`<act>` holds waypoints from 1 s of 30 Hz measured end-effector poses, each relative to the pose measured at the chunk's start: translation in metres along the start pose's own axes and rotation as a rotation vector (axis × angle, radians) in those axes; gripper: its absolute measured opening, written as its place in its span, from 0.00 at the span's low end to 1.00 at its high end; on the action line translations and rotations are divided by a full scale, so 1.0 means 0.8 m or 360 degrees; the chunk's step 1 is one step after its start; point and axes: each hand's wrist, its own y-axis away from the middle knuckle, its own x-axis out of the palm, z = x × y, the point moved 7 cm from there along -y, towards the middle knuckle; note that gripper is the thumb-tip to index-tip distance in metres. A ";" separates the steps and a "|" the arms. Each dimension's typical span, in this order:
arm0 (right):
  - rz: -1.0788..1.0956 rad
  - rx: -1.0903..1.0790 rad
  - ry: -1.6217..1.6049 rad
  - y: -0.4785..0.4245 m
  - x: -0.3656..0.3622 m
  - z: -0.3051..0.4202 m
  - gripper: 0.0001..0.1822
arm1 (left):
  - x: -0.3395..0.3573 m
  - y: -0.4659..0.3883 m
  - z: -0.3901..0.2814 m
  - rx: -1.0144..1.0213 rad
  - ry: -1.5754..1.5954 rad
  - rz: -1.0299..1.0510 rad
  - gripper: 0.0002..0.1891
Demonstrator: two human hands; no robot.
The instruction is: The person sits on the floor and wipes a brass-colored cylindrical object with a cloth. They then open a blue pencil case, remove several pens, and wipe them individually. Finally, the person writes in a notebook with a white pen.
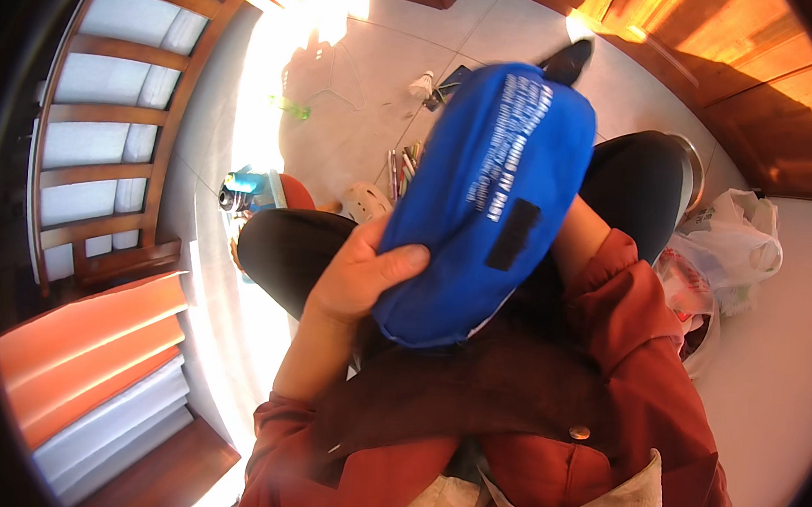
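A blue fabric pouch (483,209) with white print and a black rectangular patch is held up above my lap, its long side slanting up to the right. My left hand (377,265) grips its lower left edge, the thumb lying over the front. Behind the pouch goes my right hand (580,230); only the wrist shows, and the fingers are hidden. From the pouch's top end a black strap or flap (568,61) sticks out, blurred.
On the tiled floor lie a shuttlecock (421,85), a wire hanger (337,79), several pens (403,170) and a pale clog (366,203). White plastic bags (739,234) sit by my right knee. A slatted wooden frame (119,116) stands left, wooden panelling (735,86) at upper right.
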 end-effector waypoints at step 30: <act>-0.0556 -0.1364 -0.0008 0.089 -0.030 0.157 0.07 | -0.046 -0.064 -0.044 0.0786 -0.0278 -0.0622 0.14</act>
